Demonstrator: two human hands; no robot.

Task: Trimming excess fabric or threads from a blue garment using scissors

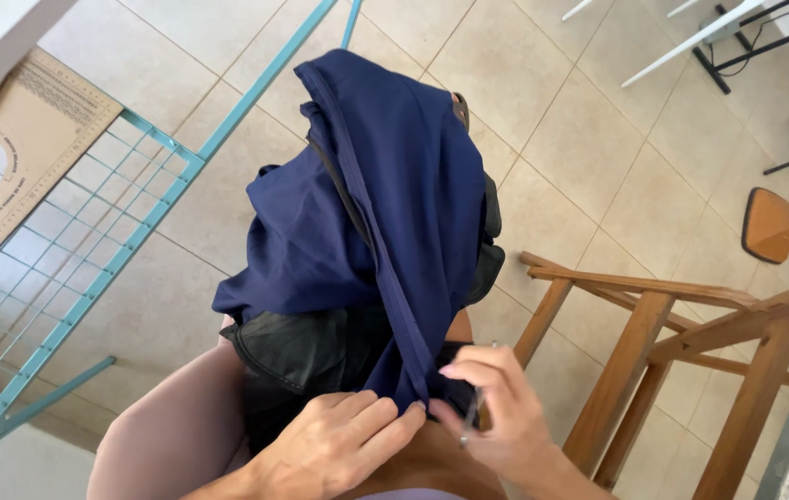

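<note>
Both hands pinch the navy cloth's (385, 222) bottom edge: left hand (334, 440) closed on it, right hand (487, 407) also gripping a thin dark tool. The cloth drapes a black garment (306, 347) on the lap; a tug could slide it onto the tiled floor (589, 139).

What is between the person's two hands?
In the head view, the lower edge of the navy cloth hangs between the left hand and right hand; both hands touch it.
</note>
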